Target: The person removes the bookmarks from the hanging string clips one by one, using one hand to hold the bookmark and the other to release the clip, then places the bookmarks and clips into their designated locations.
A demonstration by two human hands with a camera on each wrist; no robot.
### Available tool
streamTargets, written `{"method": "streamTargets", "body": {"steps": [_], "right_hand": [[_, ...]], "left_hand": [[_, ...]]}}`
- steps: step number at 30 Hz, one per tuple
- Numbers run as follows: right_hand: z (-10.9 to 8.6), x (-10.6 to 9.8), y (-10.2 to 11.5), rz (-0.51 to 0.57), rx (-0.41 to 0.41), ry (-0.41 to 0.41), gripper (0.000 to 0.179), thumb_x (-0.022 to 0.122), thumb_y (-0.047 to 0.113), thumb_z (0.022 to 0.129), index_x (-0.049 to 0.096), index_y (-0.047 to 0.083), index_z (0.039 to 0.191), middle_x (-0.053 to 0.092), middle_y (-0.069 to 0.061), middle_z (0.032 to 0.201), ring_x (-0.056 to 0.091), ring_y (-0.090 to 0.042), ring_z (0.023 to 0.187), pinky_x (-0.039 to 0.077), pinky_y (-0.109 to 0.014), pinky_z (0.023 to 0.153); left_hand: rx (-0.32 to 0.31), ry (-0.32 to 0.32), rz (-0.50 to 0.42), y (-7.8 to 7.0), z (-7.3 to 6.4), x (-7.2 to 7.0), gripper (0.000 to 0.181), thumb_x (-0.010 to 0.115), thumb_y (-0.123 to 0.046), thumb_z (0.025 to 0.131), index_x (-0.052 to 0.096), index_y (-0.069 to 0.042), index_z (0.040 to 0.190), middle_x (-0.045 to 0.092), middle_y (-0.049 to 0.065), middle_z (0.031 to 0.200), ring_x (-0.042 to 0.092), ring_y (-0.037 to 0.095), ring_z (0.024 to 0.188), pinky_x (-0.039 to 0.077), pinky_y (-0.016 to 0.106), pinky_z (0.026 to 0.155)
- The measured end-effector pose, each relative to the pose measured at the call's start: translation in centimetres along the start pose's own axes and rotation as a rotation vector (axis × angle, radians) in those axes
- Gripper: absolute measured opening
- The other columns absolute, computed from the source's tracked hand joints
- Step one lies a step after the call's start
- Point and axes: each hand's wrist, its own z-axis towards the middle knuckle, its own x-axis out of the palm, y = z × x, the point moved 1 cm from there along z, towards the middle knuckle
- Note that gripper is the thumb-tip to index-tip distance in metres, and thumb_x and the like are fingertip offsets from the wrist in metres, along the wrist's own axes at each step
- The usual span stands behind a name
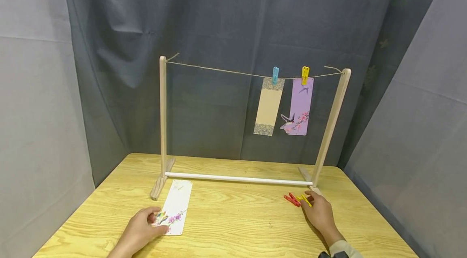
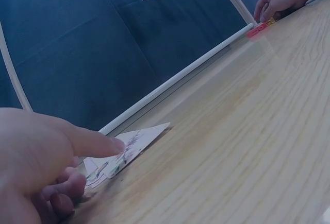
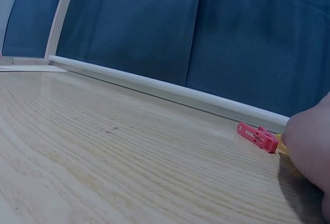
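At the front left of the table, my left hand (image 1: 140, 227) grips the left edge of a white bookmark (image 1: 178, 203) printed with birds and purple blossoms. The thumb lies over its lower part, with the other fingers curled at the edge. On the right, my right hand (image 1: 320, 212) pinches a yellow clothespin (image 1: 305, 200), partly hidden by the fingers. A red clothespin (image 1: 292, 199) lies just left of it, also seen in the right wrist view as a red clip (image 3: 258, 137).
A wooden stand (image 1: 163, 116) carries a string (image 1: 219, 69) and a white bottom bar (image 1: 237, 178). From the string hang a beige bookmark (image 1: 268, 106) under a blue clothespin (image 1: 275, 75) and a purple bookmark (image 1: 300, 106) under another yellow clothespin (image 1: 305, 75). Dark curtain (image 1: 208, 120) stands behind.
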Motion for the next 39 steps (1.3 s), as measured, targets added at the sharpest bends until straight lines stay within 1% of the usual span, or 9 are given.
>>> {"method": "streamTargets", "body": {"steps": [3,6,11,14,20,25,28,34,39], "right_hand": [[-0.1,-0.1,0.0,0.012,0.003,-0.002,0.043,0.076,0.012,0.094,0.063,-0.011,0.128,0.07,-0.021,0.103,0.069,-0.042,0.097,0.052,-0.059,0.085],[-0.1,-0.1,0.0,0.026,0.002,-0.013,0.042,0.075,0.011,0.094,0.063,-0.01,0.129,0.069,-0.023,0.106,0.068,-0.045,0.101,0.051,-0.06,0.088],[0.0,-0.3,-0.1,0.06,0.026,-0.043,0.041,0.072,0.012,0.096,0.063,-0.007,0.131,0.07,-0.023,0.109,0.068,-0.044,0.101,0.052,-0.058,0.085],[0.1,-0.3,-0.1,0.072,0.042,-0.058,0.039,0.072,0.012,0.097,0.064,-0.006,0.131,0.071,-0.021,0.11,0.07,-0.041,0.096,0.055,-0.053,0.08],[0.1,-0.2,-0.2,0.089,0.063,-0.07,0.037,0.073,0.012,0.097,0.066,-0.004,0.13,0.071,-0.018,0.107,0.071,-0.036,0.091,0.054,-0.046,0.075],[0.0,-0.2,-0.2,0.09,0.08,-0.063,0.036,0.073,0.014,0.098,0.067,-0.002,0.129,0.071,-0.015,0.107,0.069,-0.027,0.084,0.051,-0.041,0.073],[-0.1,-0.2,-0.2,0.094,0.086,-0.05,0.036,0.072,0.014,0.098,0.066,-0.002,0.129,0.071,-0.014,0.107,0.067,-0.024,0.081,0.05,-0.04,0.072],[-0.2,-0.2,-0.2,0.088,0.082,-0.046,0.035,0.072,0.014,0.098,0.067,-0.002,0.128,0.071,-0.013,0.106,0.067,-0.024,0.082,0.05,-0.041,0.073],[-0.1,-0.3,0.0,0.117,0.095,-0.04,0.036,0.071,0.015,0.099,0.066,-0.002,0.13,0.071,-0.016,0.109,0.068,-0.023,0.082,0.051,-0.04,0.073]], "left_hand": [[0.029,-0.031,-0.015,-0.1,-0.2,0.1,0.068,0.094,-0.028,0.075,0.066,0.002,0.13,0.055,0.005,0.095,0.059,0.023,0.095,0.053,0.043,0.08],[0.052,-0.063,-0.027,-0.3,-0.2,0.3,0.062,0.094,-0.024,0.076,0.068,0.001,0.126,0.054,0.004,0.093,0.061,0.022,0.094,0.054,0.04,0.078],[0.067,-0.103,-0.076,-0.5,0.0,0.5,0.052,0.092,-0.017,0.078,0.069,-0.001,0.122,0.055,0.005,0.093,0.053,0.016,0.068,0.047,0.028,0.059],[0.072,-0.118,-0.11,-0.5,0.1,0.6,0.05,0.092,-0.015,0.078,0.07,-0.001,0.12,0.056,0.006,0.095,0.051,0.014,0.061,0.046,0.026,0.054],[0.079,-0.129,-0.135,-0.6,0.1,0.6,0.047,0.091,-0.012,0.079,0.069,-0.001,0.119,0.056,0.008,0.098,0.054,0.014,0.062,0.048,0.025,0.053],[0.086,-0.122,-0.152,-0.5,0.2,0.7,0.045,0.09,-0.013,0.08,0.07,-0.002,0.119,0.057,0.008,0.098,0.054,0.015,0.063,0.048,0.025,0.053],[0.089,-0.113,-0.165,-0.6,0.1,0.8,0.044,0.089,-0.012,0.081,0.07,-0.002,0.119,0.057,0.008,0.097,0.053,0.015,0.062,0.047,0.025,0.052],[0.086,-0.086,-0.198,-0.6,0.1,1.0,0.039,0.086,-0.009,0.084,0.07,-0.003,0.119,0.056,0.008,0.097,0.052,0.014,0.059,0.043,0.024,0.049],[0.131,-0.1,-0.201,-0.7,0.1,1.1,0.038,0.086,-0.008,0.084,0.07,-0.003,0.118,0.057,0.008,0.097,0.053,0.014,0.058,0.043,0.025,0.048]]}}
